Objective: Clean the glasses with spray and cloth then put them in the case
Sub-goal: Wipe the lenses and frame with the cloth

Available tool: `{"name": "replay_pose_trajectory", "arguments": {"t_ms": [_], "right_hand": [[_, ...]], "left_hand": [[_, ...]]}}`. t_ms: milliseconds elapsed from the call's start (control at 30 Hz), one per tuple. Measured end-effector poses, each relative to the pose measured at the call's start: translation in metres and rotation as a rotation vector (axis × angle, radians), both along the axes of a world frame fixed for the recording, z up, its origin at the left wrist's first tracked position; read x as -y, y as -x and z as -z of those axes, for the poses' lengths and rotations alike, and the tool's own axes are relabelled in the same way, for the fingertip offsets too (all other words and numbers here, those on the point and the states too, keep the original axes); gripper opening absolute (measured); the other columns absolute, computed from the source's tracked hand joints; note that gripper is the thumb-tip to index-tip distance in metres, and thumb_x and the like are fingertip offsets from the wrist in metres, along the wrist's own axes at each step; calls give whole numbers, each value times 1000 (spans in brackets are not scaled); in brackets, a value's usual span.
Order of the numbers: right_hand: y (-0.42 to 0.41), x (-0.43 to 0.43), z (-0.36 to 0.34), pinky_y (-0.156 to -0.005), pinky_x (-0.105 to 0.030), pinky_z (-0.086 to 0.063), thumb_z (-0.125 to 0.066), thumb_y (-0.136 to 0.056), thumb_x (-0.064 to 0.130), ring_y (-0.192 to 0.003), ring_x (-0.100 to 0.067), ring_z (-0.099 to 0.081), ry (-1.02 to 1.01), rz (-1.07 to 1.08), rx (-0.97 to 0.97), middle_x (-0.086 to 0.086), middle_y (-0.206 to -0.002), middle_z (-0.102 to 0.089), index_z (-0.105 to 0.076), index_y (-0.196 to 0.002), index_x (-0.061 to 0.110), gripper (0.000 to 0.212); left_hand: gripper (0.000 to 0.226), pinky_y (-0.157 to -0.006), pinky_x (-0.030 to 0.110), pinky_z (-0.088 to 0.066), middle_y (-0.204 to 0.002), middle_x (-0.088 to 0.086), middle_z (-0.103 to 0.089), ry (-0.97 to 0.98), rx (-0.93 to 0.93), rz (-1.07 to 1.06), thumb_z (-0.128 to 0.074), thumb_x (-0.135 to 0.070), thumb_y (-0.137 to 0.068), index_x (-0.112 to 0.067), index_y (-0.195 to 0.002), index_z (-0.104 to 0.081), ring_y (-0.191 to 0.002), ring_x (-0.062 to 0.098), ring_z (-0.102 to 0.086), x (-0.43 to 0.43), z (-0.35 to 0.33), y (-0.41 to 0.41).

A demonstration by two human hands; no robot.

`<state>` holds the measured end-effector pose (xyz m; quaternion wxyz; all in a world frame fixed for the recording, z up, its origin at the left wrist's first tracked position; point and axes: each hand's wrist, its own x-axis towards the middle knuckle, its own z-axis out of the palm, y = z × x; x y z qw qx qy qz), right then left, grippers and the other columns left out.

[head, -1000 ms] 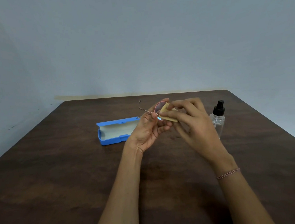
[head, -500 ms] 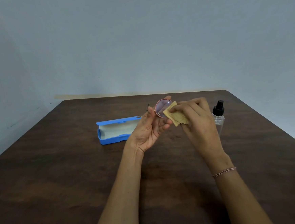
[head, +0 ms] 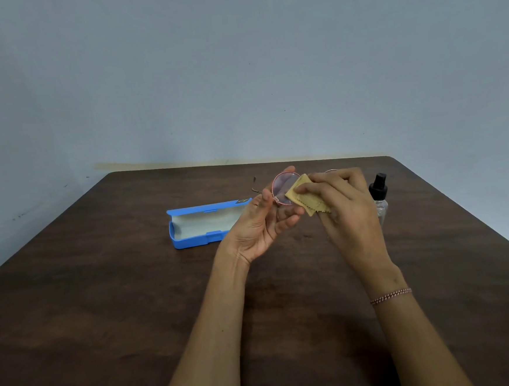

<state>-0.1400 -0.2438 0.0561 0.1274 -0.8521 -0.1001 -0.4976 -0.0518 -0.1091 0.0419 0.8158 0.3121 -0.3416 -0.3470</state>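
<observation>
My left hand (head: 261, 222) holds up a pair of pink-rimmed round glasses (head: 281, 187) by the edge of one lens, above the middle of the table. My right hand (head: 345, 207) pinches a folded yellow cloth (head: 303, 196) and presses it against that lens. The second lens is mostly hidden behind my right hand. One temple arm sticks out to the left. The blue case (head: 199, 224) lies open on the table to the left of my hands, its pale lining up. The clear spray bottle (head: 380, 196) with a black top stands just right of my right hand.
Everything sits on a dark wooden table (head: 104, 311) pushed against a pale blue wall. The table's right edge runs close behind the bottle.
The cloth has unfolded and spread over the right part of the lens. My right hand shifted slightly right and down. The glasses turned so the lens faces me more.
</observation>
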Motion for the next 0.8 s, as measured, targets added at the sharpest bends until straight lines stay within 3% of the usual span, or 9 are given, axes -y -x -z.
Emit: {"name": "replay_pose_trajectory", "arguments": {"t_ms": [233, 467, 600, 800], "right_hand": [[2, 3, -1, -84, -13, -34, -71, -73, -9, -97, -18, -45, 6, -1, 21, -5, -108, -67, -70, -100, 5, 30], [3, 5, -2, -89, -8, -33, -69, -74, -4, -99, -16, -45, 0, -56, 4, -4, -109, -67, -70, -101, 5, 28], [4, 7, -3, -88, -8, -33, -66, -75, -7, -98, -15, -45, -19, -64, 12, -3, -107, -67, -71, -101, 5, 29], [4, -1, -6, -87, -11, -34, -65, -74, -7, -96, -18, -45, -22, -64, 75, -4, -107, -67, -71, -100, 6, 30]], "left_hand": [[60, -67, 22, -58, -106, 8, -70, -22, 18, -30, -84, -39, -58, -28, -115, -67, -87, 19, -71, 0, 0, 0], [64, -75, 22, -56, -113, -3, -68, -53, 73, -78, -87, -43, -52, -26, -111, -69, -96, 12, -66, 0, 0, -2], [64, -77, 22, -55, -113, -1, -68, -54, 82, -50, -88, -40, -51, -23, -111, -69, -98, 13, -66, 0, 1, -2], [69, -75, 21, -56, -107, -2, -70, -46, 115, -109, -86, -50, -47, -21, -108, -71, -94, 11, -67, 4, 1, -1]]}}
